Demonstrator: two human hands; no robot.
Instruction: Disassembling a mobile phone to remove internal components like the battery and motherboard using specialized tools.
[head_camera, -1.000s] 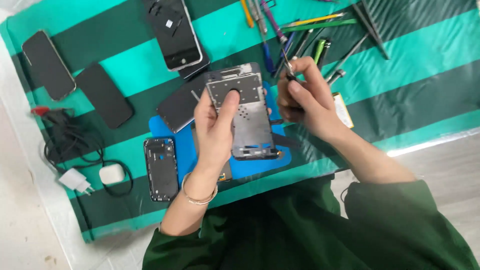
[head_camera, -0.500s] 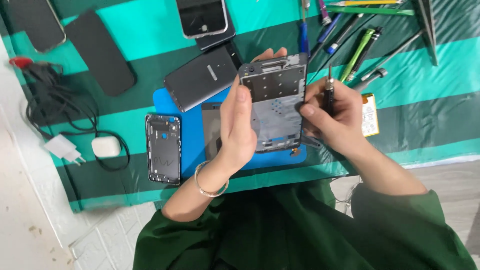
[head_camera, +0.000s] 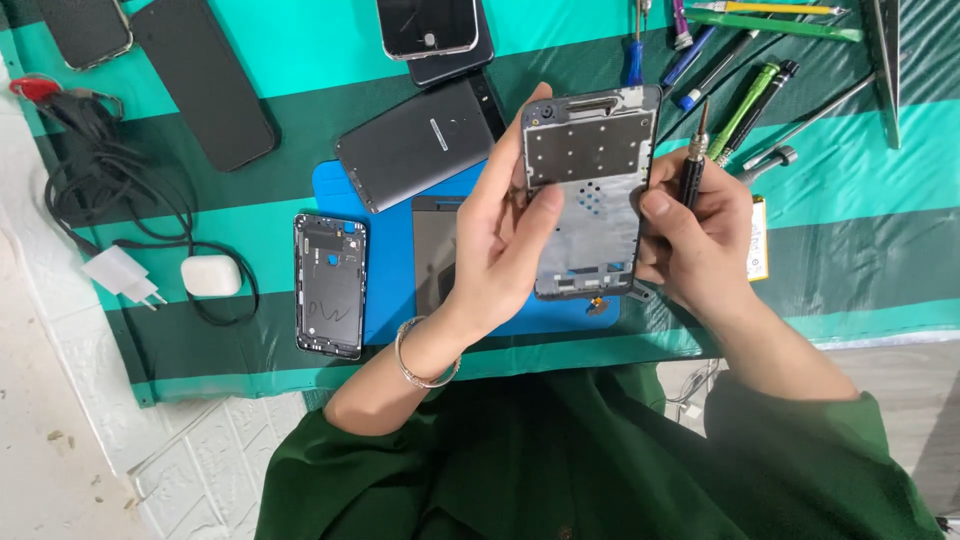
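Observation:
My left hand (head_camera: 500, 240) grips an opened phone frame (head_camera: 590, 190), metal inner side up, above a blue work mat (head_camera: 390, 250). The thumb rests on the plate's middle. My right hand (head_camera: 700, 235) steadies the frame's right edge and pinches a small dark screwdriver (head_camera: 693, 160), tip pointing up and clear of the frame. A dark screen panel (head_camera: 435, 250) lies on the mat under my left hand. A silver bracelet circles my left wrist.
On the green striped cloth (head_camera: 300, 60): a grey back cover (head_camera: 420, 140), a black mid-frame (head_camera: 330, 285), dark phones (head_camera: 205, 80) at top left, a cracked phone (head_camera: 428, 25), several screwdrivers (head_camera: 745, 105), a yellow-edged battery (head_camera: 757, 238), a charger cable (head_camera: 110, 210), a white earbud case (head_camera: 211, 275).
The phone frame and both hands have shifted right and come closer in view. My right hand has lifted the screwdriver to point upward beside the frame's right edge.

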